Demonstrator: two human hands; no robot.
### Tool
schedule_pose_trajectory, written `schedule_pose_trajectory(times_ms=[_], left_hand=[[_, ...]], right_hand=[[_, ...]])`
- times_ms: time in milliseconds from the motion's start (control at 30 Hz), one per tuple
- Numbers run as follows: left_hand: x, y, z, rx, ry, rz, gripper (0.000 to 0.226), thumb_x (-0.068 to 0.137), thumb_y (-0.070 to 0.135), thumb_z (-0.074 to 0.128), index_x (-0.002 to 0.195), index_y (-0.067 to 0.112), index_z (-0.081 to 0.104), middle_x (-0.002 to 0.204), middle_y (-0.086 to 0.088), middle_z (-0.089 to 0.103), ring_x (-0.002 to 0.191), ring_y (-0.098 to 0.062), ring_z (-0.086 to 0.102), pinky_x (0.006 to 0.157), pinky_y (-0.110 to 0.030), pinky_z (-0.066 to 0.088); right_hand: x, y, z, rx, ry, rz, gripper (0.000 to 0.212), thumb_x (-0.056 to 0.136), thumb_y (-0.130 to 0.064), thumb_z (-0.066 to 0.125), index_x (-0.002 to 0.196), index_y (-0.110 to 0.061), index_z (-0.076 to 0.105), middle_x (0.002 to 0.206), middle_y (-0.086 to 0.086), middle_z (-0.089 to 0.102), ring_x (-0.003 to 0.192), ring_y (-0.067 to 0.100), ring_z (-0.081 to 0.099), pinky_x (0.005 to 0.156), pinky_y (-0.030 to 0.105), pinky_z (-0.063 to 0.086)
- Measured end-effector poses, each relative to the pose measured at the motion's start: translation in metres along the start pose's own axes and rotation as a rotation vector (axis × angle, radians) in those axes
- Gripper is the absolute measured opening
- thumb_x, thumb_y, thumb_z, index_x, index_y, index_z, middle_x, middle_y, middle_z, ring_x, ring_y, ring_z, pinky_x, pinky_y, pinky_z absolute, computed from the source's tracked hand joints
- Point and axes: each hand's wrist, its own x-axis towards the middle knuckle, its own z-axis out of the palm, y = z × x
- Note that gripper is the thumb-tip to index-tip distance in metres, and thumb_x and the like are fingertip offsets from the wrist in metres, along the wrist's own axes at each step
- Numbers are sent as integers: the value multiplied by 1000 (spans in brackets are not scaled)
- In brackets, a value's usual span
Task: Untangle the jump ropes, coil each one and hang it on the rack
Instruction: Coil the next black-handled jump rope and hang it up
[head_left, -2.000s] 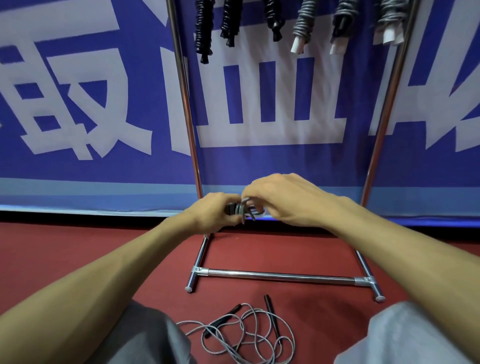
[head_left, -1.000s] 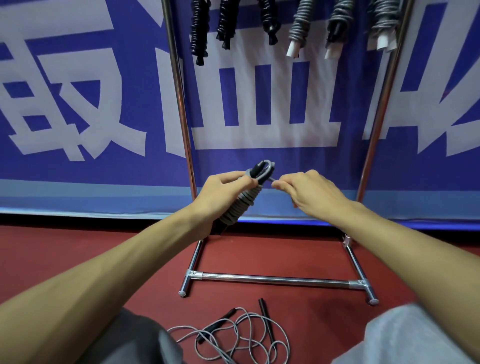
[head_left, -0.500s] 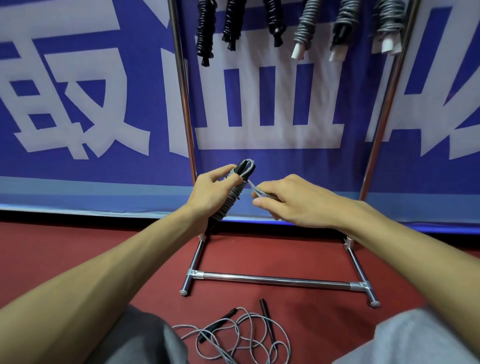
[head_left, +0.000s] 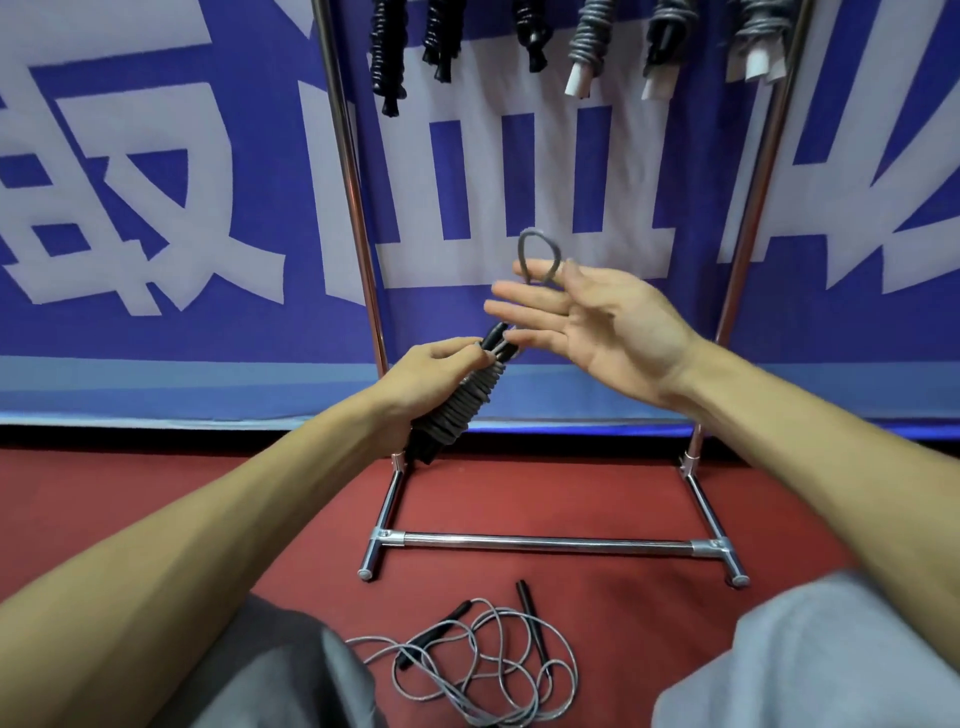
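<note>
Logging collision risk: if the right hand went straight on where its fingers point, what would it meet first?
Probably the rack's left upright: the right hand points leftward at it. Depth is unclear; the hand may pass in front.

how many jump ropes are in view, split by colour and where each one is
black coils hanging on the rack: 3
grey coils hanging on the rack: 3
grey coil gripped in the left hand: 1
loose grey rope on the floor: 1
total: 8
</note>
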Motion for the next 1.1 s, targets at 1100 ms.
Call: schedule_pose_trajectory(times_ms=[1100], left_hand=[[7,0,6,-393,-142,-282,28,94,40,55,93,13,62,74,-8,61,57,-24,56,47,-27,50]], right_hand=[[7,18,-17,-1355,322,-275,28,96,-27,59,102,-1,67,74,16,59,64,23,63,76,41,50]])
